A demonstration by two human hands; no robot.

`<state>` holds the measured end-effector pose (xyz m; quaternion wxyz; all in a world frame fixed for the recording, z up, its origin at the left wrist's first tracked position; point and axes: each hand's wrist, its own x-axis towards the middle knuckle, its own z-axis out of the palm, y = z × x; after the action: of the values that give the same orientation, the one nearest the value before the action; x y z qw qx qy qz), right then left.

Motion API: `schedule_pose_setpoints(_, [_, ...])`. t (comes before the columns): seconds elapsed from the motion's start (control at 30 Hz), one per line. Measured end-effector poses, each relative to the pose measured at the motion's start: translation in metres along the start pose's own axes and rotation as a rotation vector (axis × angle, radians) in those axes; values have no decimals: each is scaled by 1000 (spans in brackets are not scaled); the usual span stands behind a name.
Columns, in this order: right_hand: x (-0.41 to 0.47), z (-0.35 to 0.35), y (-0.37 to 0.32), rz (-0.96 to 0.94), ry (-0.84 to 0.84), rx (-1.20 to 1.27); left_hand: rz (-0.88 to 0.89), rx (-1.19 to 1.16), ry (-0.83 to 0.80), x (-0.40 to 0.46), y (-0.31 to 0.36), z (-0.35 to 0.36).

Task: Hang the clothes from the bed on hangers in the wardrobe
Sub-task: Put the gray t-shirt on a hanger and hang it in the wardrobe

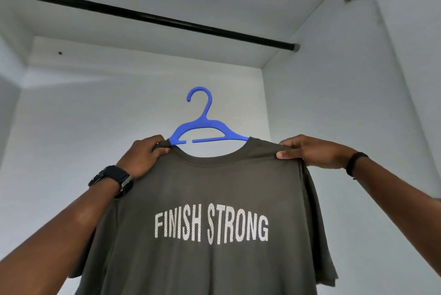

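While both hands pinch its shoulders, olive T-shirt (210, 199) (white lettering) drapes blue hanger (205, 127)

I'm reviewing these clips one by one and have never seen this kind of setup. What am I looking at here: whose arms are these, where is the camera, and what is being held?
There is no machine here. A person wears one wide-angle camera on the head, so you see their own two arms reaching up and forward. The view looks into a white wardrobe with a black rail crossing near its top.

The left hand, with a dark watch on its wrist, and the right hand, with a thin black wristband, each grip a shoulder of a dark grey T-shirt printed "FINISH STRONG". The shirt is already on a blue plastic hanger, whose hook sticks out of the neck opening. The hook is below the rail and not yet on it. No bed or table surface is in view.
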<state>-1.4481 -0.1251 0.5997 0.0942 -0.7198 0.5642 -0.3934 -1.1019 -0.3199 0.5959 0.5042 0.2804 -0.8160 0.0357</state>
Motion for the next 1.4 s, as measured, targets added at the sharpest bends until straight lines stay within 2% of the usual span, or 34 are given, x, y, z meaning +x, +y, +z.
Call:
schedule_pose_setpoints(0.03, [1,-8,4,10,-9,105,6,-22,16,11,3,9])
schedule_pose_setpoints(0.1, [7,-22,12,-37,93,197,15,-56,55,31,10,28])
schedule_pose_setpoints(0.2, [20,-51,21,-185,394,151,64,28,223,67,23,66])
schedule_pose_setpoints(0.27, [26,-77,23,-244,528,94,115,73,415,86,41,95])
schedule_pose_setpoints(0.33, [33,-109,21,-278,631,17,161,19,519,103,65,126])
schedule_pose_setpoints(0.53, [62,-216,10,-322,961,-169,68,-248,332,158,117,221])
schedule_pose_setpoints(0.73, [85,-278,6,-251,1271,-290,24,-297,116,196,158,297])
schedule_pose_setpoints(0.87, [103,-291,10,-207,1351,-365,102,-360,29,215,180,330])
schedule_pose_setpoints(1.03, [130,-290,14,-168,1373,-445,176,-401,-81,226,183,360])
schedule_pose_setpoints(1.23, [152,-287,23,-43,1306,-559,304,-543,-102,218,191,371])
schedule_pose_setpoints(1.4, [144,-281,21,14,1287,-583,347,-603,-224,202,203,389])
